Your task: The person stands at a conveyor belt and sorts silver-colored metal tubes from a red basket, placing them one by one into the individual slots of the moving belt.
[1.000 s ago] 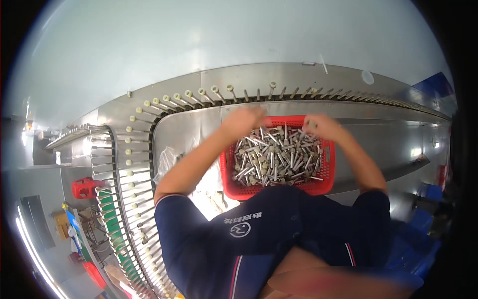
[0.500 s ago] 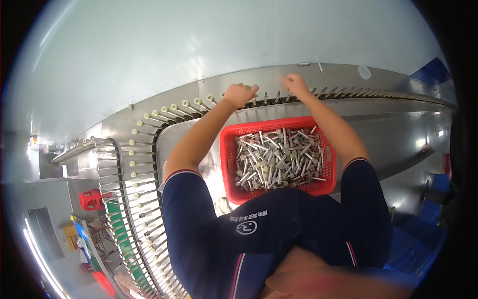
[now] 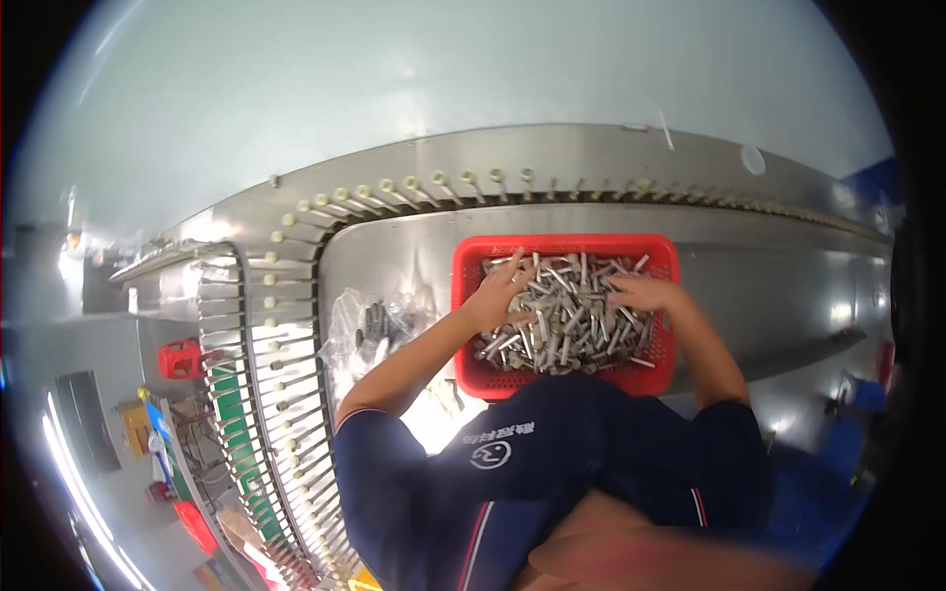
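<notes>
A red plastic basket (image 3: 466, 379) in front of me is heaped with short silvery tubes with pale, wider ends (image 3: 567, 320). My left hand (image 3: 498, 297) lies over the left side of the heap, its fingers spread among the tubes. On the right side, my right hand (image 3: 641, 293) rests on the heap with fingers apart, their tips partly hidden among the tubes. Neither hand visibly grips a piece. Beyond the basket runs a curved chain conveyor (image 3: 424, 209) of upright pins. Pale-topped pieces (image 3: 439, 179) sit on its left pins; the pins farther right (image 3: 601, 187) look bare.
A clear plastic bag (image 3: 347, 340) with dark items lies left of the basket on the metal table (image 3: 404, 266). The conveyor bends toward me along the left. At the far edge lie a translucent round lid (image 3: 753, 160) and a thin stick (image 3: 667, 138). A red stool (image 3: 179, 360) stands far left.
Both hands have come back from the conveyor pins down into the basket. More pale-topped pieces show on the pins where my hands were. The view has shifted slightly.
</notes>
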`<state>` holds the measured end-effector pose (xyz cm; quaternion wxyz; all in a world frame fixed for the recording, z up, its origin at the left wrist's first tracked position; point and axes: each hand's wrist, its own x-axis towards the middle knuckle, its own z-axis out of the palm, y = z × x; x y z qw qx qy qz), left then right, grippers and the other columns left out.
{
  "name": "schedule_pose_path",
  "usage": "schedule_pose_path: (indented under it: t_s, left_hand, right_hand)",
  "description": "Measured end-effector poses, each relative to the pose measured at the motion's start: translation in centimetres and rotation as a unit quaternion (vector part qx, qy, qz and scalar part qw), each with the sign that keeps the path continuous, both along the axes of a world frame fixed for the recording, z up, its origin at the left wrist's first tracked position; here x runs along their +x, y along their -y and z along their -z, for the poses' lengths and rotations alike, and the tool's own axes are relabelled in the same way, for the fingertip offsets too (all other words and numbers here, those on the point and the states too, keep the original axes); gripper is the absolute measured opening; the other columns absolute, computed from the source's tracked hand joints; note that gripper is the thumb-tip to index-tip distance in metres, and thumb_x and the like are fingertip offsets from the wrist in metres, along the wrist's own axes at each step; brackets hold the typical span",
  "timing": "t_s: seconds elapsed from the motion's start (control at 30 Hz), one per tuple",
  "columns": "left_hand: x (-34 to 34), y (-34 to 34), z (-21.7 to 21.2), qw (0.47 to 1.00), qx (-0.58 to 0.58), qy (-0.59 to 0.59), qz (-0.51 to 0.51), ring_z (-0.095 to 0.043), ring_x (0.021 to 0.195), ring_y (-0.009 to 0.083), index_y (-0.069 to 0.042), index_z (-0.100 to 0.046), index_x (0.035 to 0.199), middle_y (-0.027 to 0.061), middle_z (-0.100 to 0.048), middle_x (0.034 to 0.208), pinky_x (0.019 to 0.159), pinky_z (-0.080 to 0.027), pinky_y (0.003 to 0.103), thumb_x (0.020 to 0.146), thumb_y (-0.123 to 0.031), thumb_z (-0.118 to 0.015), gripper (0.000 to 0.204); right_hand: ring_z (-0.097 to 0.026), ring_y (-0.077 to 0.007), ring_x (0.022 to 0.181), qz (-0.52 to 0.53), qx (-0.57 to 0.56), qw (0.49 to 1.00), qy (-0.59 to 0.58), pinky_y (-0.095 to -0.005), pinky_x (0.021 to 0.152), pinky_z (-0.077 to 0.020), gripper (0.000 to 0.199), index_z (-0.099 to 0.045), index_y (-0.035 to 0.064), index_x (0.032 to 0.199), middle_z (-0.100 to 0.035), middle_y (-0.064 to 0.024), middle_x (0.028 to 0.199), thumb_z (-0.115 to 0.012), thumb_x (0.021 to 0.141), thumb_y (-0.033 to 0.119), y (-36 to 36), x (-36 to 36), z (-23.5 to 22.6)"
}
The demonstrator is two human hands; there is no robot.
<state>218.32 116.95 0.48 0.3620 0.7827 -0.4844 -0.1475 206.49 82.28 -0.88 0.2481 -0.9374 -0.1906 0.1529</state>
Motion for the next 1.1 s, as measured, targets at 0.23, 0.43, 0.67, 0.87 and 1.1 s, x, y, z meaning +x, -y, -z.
schedule_pose_path:
  t_s: [0.23, 0.43, 0.67, 0.87, 1.1]
  left_hand:
    - [14.1, 2.2, -5.1, 0.932, 0.022, 0.341, -0.118, -0.043, 0.122, 0.0308, -0.013, -0.051, 0.121, 0.0108, -0.051, 0.124, 0.098, -0.035, 0.047, 0.078, -0.030, -0.067, 0.049]
    - [17.5, 6.7, -5.0, 0.934, 0.256, 0.245, 0.047, -0.065, 0.080, 0.0264, -0.012, -0.052, 0.096, 0.0077, -0.065, 0.092, 0.068, -0.050, 0.040, 0.085, -0.038, -0.059, 0.029]
    - [10.6, 2.9, -15.3, 0.972, 0.064, 0.224, 0.009, -0.062, 0.067, 0.0276, -0.012, -0.054, 0.099, 0.0063, -0.060, 0.075, 0.056, -0.049, 0.040, 0.080, -0.042, -0.064, 0.037]
    - [2.4, -0.3, -3.2, 0.964, 0.198, 0.176, 0.018, -0.039, 0.125, 0.0385, -0.017, -0.032, 0.142, 0.0172, -0.035, 0.140, 0.099, -0.037, 0.052, 0.070, -0.053, -0.068, 0.088]
    - [17.9, -0.2, -4.3, 0.953, 0.107, 0.274, -0.079, -0.052, 0.108, 0.0324, -0.019, -0.044, 0.132, 0.0134, -0.054, 0.119, 0.089, -0.043, 0.044, 0.077, -0.044, -0.066, 0.064]
  right_hand:
    - [-0.058, -0.0336, 0.093, 0.101, 0.012, 0.897, 0.430, -0.0405, 0.081, -0.0472, 0.031, -0.059, 0.0039, 0.104, -0.060, -0.0146, 0.099, -0.066, 0.081, 0.023, -8.9, 16.2, -9.8]
    - [-0.060, -0.0293, 0.062, 0.122, -0.016, 0.973, 0.198, -0.0387, 0.061, -0.0499, 0.019, -0.059, 0.0098, 0.090, -0.059, -0.0088, 0.065, -0.067, 0.080, 0.025, -7.2, 21.4, -7.0]
    - [-0.053, -0.0149, 0.051, 0.105, 0.102, 0.983, 0.110, -0.0287, 0.047, -0.0413, 0.019, -0.056, 0.0084, 0.084, -0.058, -0.0049, 0.060, -0.065, 0.083, 0.026, -1.6, 12.3, -18.5]
    - [-0.033, -0.0367, 0.132, 0.008, 0.034, 0.995, -0.094, -0.0423, 0.109, -0.0260, 0.083, -0.034, 0.0024, 0.139, -0.030, -0.0188, 0.146, -0.070, 0.076, 0.042, -3.9, 4.2, -4.2]
    - [-0.049, -0.0339, 0.113, 0.049, 0.027, 0.969, 0.241, -0.0441, 0.095, -0.0393, 0.060, -0.048, 0.0076, 0.126, -0.052, -0.0171, 0.122, -0.068, 0.077, 0.036, -10.7, 22.1, -6.8]
